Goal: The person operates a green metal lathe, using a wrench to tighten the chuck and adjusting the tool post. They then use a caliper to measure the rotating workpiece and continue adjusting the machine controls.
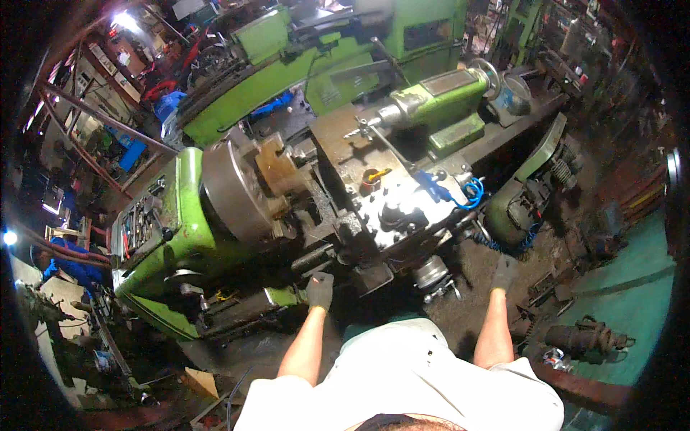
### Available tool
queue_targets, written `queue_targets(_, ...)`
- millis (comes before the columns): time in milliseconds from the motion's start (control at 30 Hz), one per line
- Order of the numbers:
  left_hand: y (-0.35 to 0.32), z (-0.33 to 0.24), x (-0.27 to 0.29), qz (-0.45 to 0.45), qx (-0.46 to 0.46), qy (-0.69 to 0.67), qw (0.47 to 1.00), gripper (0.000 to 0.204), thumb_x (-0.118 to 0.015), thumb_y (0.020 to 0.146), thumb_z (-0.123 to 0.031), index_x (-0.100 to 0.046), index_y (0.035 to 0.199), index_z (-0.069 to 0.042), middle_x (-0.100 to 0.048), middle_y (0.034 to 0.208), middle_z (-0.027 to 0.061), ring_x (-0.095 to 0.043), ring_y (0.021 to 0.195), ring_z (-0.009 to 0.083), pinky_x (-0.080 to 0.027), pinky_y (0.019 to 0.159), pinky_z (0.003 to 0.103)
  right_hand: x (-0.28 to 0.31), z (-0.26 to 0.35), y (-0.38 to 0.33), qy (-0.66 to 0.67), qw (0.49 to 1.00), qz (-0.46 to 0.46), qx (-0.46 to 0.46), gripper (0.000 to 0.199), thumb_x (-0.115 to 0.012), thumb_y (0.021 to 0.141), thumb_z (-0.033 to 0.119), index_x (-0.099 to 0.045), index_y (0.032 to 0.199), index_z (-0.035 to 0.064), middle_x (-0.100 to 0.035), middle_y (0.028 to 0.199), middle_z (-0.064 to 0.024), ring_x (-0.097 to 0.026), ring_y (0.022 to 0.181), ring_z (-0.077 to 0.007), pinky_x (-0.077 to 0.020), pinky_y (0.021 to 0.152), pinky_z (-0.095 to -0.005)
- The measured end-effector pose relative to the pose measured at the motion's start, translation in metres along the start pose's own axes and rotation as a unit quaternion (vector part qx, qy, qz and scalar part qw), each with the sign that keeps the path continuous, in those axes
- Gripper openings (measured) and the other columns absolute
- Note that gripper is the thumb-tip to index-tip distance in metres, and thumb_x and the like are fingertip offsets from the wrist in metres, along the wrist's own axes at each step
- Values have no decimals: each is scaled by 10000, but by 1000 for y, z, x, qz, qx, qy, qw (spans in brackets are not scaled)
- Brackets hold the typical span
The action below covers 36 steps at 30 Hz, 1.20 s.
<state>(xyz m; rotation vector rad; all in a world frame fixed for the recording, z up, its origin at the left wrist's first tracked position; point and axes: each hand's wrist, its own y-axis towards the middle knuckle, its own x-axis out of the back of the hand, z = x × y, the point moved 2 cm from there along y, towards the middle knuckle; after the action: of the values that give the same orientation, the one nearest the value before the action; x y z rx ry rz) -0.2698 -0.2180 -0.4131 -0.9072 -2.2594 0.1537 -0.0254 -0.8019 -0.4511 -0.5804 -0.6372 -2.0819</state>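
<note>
A large green lathe spans the view. My left hand (320, 290), in a dark grey glove, is closed near the front of its bed beside a green block (281, 296); what it grips, if anything, is hidden. Off to the right, my gloved right hand (504, 274) is held over the floor near a blue coiled hose (530, 235), its fingers too dark to read. The round steel chuck (228, 188) has a brownish, partly smeared workpiece (279, 167) at its face. The tool post (397, 210) sits on the carriage, right of the chuck.
A blue air gun (433, 187) with coiled hose lies on the carriage, near a reddish cup (370, 182) holding a yellow-handled brush. The tailstock (438, 93) stands behind. Hand tools (144, 224) cover the headstock. A handwheel (433, 276) juts toward me; a motor-like unit (586, 337) lies at right.
</note>
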Motion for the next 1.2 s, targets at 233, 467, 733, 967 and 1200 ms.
queue_targets(233, -1, -126, -5, -27, -48, 115, 992, 390, -687, 904, -434, -722, 1055, -76, -732, 1072, 192, -684, 1031, 404, -523, 884, 480, -8, 53, 109, 228, 971, 38, -58, 252, -672, 988, 236, -700, 1108, 16, -707, 1059, -75, -651, 949, -240, -523, 854, -405)
queue_targets(467, 30, -145, -22, -20, -162, 45, 986, 342, -723, 889, -369, -703, 1045, -65, -718, 1030, 199, -682, 992, 405, -523, 858, 490, -9, 286, 138, 200, 941, 211, 175, 227, -672, 979, 166, -711, 1119, -8, -720, 1090, -80, -641, 1016, -187, -502, 917, -339)
queue_targets(733, 70, -163, -39, -23, -343, 105, 933, 334, -796, 789, -187, -687, 1081, -68, -663, 1180, 197, -587, 1156, 409, -454, 968, 519, -60, 407, 138, 48, 818, 507, 268, 298, -732, 927, 177, -730, 1172, 8, -745, 1107, -83, -672, 985, -173, -540, 879, -324)
queue_targets(967, 95, -204, -61, -26, -367, 35, 929, 551, -804, 739, -163, -651, 1265, -108, -668, 1204, 164, -595, 1144, 380, -463, 995, 471, -85, 469, 114, -136, 757, 554, 319, 330, -769, 913, 205, -738, 1175, 7, -762, 1133, -157, -715, 1006, -234, -553, 903, -362)
queue_targets(1200, 140, -216, -83, -28, -429, 85, 899, 651, -743, 788, -225, -585, 1410, -121, -629, 1341, 145, -551, 1241, 365, -428, 1077, 464, -139, 510, 66, -181, 621, 623, 440, 522, -806, 879, 317, -678, 1312, 55, -755, 1105, -176, -731, 1010, -301, -561, 902, -403)
